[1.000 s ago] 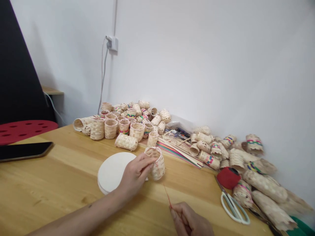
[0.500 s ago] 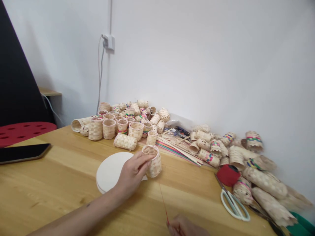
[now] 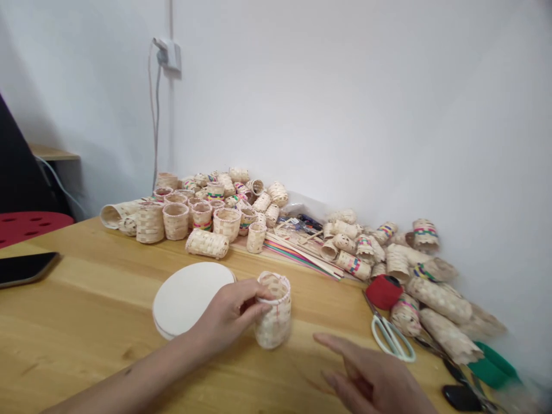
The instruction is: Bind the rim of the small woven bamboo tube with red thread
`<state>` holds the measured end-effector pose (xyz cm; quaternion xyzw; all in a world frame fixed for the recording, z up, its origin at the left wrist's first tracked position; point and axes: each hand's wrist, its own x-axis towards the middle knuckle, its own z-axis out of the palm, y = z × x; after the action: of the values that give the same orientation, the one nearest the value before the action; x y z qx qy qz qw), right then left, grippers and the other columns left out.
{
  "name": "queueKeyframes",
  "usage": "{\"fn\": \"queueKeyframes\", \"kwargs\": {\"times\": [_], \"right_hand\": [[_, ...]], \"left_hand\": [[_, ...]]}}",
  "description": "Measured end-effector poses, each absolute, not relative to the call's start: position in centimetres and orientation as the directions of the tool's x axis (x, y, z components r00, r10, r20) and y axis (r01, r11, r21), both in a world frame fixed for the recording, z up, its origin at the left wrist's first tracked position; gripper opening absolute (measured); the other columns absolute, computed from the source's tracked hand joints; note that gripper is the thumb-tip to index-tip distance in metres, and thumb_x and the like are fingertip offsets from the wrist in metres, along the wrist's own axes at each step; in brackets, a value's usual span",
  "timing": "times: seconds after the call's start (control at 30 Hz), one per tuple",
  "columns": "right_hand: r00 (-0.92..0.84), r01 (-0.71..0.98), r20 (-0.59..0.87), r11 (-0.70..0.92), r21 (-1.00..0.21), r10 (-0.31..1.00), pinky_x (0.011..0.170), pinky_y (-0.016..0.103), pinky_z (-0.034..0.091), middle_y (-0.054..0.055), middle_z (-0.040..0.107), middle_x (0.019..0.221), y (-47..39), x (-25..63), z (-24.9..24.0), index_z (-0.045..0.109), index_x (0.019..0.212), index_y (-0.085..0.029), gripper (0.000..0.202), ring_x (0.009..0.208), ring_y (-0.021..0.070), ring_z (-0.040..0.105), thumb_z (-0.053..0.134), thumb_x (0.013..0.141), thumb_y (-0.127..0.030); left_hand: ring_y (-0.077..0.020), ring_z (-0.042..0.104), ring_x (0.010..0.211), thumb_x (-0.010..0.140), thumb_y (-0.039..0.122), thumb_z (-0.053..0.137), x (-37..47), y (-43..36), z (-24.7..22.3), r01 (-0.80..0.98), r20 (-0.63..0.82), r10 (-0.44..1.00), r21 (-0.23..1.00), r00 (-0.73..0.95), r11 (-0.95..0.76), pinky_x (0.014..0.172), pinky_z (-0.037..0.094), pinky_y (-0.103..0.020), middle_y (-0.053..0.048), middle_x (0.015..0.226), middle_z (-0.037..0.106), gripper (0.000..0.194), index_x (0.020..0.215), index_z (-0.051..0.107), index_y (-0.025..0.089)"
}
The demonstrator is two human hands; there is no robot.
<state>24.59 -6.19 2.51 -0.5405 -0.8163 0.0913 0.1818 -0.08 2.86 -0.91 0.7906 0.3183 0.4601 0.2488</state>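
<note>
A small woven basket (image 3: 275, 325) with a pink-stitched rim stands upright or nearly so at the middle front. My left hand (image 3: 235, 310) pinches its rim, thumb outside and fingers over the edge. To the right of the basket, my right hand (image 3: 373, 376) is slightly blurred, its index finger and thumb apart. A faint reddish thread shows between that hand and the basket; whether the lower fingers hold it is unclear. Beyond my left wrist lie white round discs (image 3: 190, 299).
Many woven baskets (image 3: 226, 224) crowd the table's back edge. Coloured strips (image 3: 302, 256) lie beside them. On the right are a red thread spool (image 3: 383, 291), white-handled scissors (image 3: 393, 338) and a green roll (image 3: 494, 363). A phone (image 3: 26, 269) rests at the left.
The basket has turned more upright and moved slightly lower in view, still in my left hand. My right hand has come up and right, and its index finger and thumb have spread apart.
</note>
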Motion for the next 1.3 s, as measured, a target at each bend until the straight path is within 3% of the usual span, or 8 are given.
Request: {"fn": "queueKeyframes", "kwargs": {"times": [0.13,0.3,0.47,0.6,0.77,0.97,1.1,1.3], "right_hand": [[-0.297,0.837,0.369,0.426,-0.344,0.881,0.053,0.022,0.046,-0.002,0.065,0.057,-4.4,22.7,3.2,0.071,0.102,-0.026,0.024,0.046,0.014,0.057,0.053,0.089,-0.032],[-0.425,0.772,0.291,0.511,-0.378,0.857,0.062,0.02,0.042,-0.001,0.071,0.076,-2.4,20.6,1.8,0.07,0.088,-0.024,0.017,0.068,0.0139,0.065,0.053,0.09,-0.023],[-0.478,0.785,0.185,0.512,-0.348,0.858,0.062,0.02,0.038,-0.004,0.069,0.072,-1.6,21.0,1.8,0.067,0.078,-0.023,0.019,0.068,0.0124,0.063,0.054,0.091,-0.02],[-0.491,0.746,0.169,0.513,-0.425,0.855,0.066,0.021,0.041,-0.003,0.07,0.077,-1.1,21.2,2.4,0.068,0.082,-0.023,0.016,0.072,0.0133,0.063,0.055,0.092,-0.021],[-0.356,0.73,0.299,0.463,-0.503,0.885,0.082,0.028,0.047,0.005,0.069,0.104,-0.3,21.8,3.1,0.055,0.124,-0.022,0.031,0.094,0.0178,0.064,0.044,0.095,-0.026],[-0.264,0.665,0.484,0.521,-0.536,0.834,0.066,0.022,0.05,0.0,0.07,0.077,-0.2,22.3,1.1,0.058,0.111,-0.021,0.024,0.071,0.0139,0.067,0.038,0.096,-0.024],[-0.338,0.649,0.578,0.629,-0.428,0.743,0.065,0.021,0.049,0.0,0.071,0.077,-0.3,22.5,0.4,0.063,0.089,-0.021,0.019,0.07,0.0134,0.067,0.046,0.096,-0.025],[-0.505,0.629,0.584,0.734,-0.256,0.636,0.065,0.025,0.043,0.002,0.065,0.079,-0.3,22.5,0.5,0.062,0.085,-0.019,0.021,0.074,0.0148,0.057,0.044,0.097,-0.019]], "left_hand": [[-0.0155,0.065,0.076,0.088,0.015,0.054,0.4,2.2,-1.1,0.182,0.556,0.619,0.645,0.554,-0.742,0.069,0.046,-0.021,-0.003,0.084,0.071,0.015,0.09,0.069,0.018],[-0.0128,0.063,0.069,0.089,0.016,0.056,0.4,1.9,-1.5,0.196,0.517,0.626,0.659,0.583,-0.726,0.065,0.043,-0.018,0.0,0.079,0.071,0.012,0.091,0.067,0.021],[-0.0128,0.062,0.071,0.091,0.018,0.055,0.3,2.1,-1.6,0.202,0.566,0.549,0.559,0.615,-0.804,0.067,0.041,-0.018,-0.001,0.079,0.069,0.011,0.09,0.067,0.02],[-0.0127,0.06,0.075,0.092,0.017,0.055,0.5,2.4,-1.5,0.172,0.581,0.535,0.562,0.614,-0.809,0.067,0.041,-0.018,-0.002,0.082,0.067,0.012,0.088,0.066,0.019],[-0.013,0.06,0.072,0.088,0.014,0.057,0.4,2.7,-1.6,0.184,0.562,0.59,0.615,0.58,-0.767,0.066,0.042,-0.019,-0.002,0.079,0.066,0.009,0.086,0.065,0.018],[-0.0143,0.061,0.075,0.088,0.015,0.056,0.4,2.7,-1.5,0.153,0.541,0.595,0.651,0.594,-0.744,0.067,0.044,-0.02,-0.004,0.082,0.066,0.015,0.089,0.07,0.02],[-0.0146,0.061,0.078,0.088,0.017,0.057,0.4,2.4,-1.3,0.151,0.49,0.61,0.689,0.623,-0.708,0.07,0.044,-0.021,-0.004,0.085,0.066,0.013,0.087,0.07,0.02],[-0.0135,0.058,0.073,0.089,0.019,0.057,0.4,2.2,-0.8,0.185,0.446,0.618,0.694,0.648,-0.696,0.065,0.041,-0.02,-0.003,0.079,0.062,0.013,0.085,0.07,0.019]]}}
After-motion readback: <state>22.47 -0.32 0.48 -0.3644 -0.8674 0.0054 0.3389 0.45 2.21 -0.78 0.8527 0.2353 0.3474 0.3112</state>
